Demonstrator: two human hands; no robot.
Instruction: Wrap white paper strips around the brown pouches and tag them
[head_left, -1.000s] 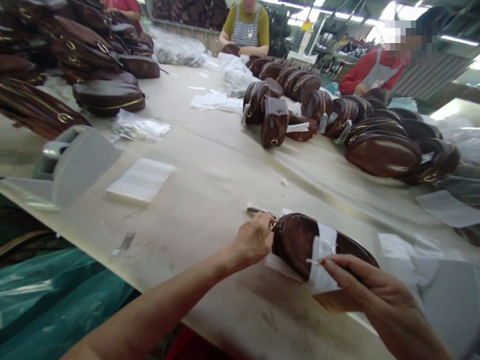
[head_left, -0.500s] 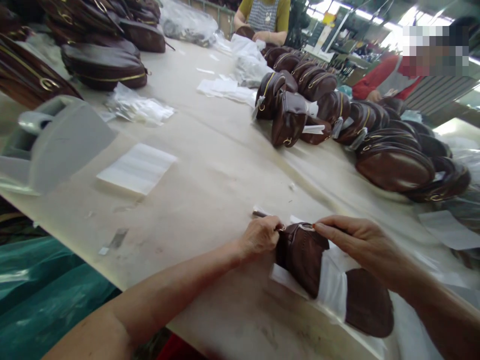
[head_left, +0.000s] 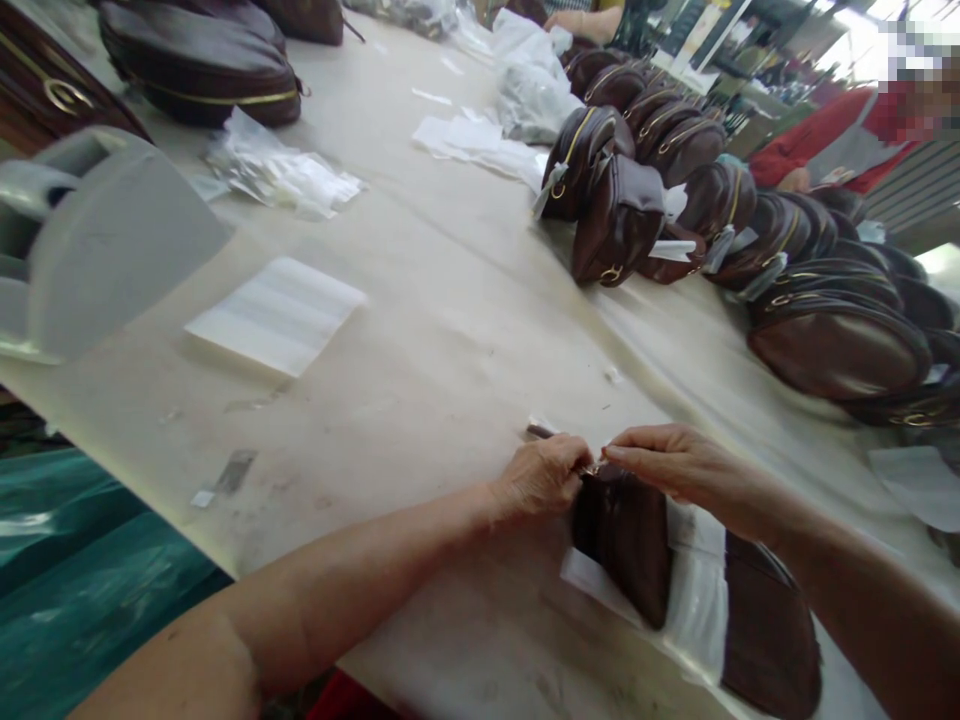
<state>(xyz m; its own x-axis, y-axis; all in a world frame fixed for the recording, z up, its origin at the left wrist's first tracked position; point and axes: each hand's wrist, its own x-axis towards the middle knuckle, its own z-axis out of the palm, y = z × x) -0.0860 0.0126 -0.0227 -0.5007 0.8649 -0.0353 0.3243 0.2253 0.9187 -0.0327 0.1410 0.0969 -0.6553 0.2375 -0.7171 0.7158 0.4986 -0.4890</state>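
A small dark brown leather bag (head_left: pixel 630 545) lies at the front of the table, a band of white paper (head_left: pixel 697 590) wrapped across its middle. At the bag's upper end, my left hand (head_left: pixel 544 475) is closed around its edge, with a short dark strap end (head_left: pixel 538 431) sticking out beyond the fingers. Thumb and fingertips of my right hand (head_left: pixel 679 462) pinch a small metal fitting beside my left fingers; its exact kind is hidden. The two hands nearly touch. A white sheet (head_left: pixel 596 580) shows under the bag.
Rows of finished brown bags (head_left: pixel 840 330) stand along the right. A grey tape dispenser (head_left: pixel 120 245), white sheets (head_left: pixel 277 315) and crumpled plastic (head_left: pixel 281 170) lie on the left. A co-worker in red sleeves (head_left: pixel 817 140) is at the far right, another person's arm (head_left: pixel 589 22) at the back.
My right hand has moved left along the bag's top edge, closing the gap to my left hand. The camera view has tilted down and shifted slightly.
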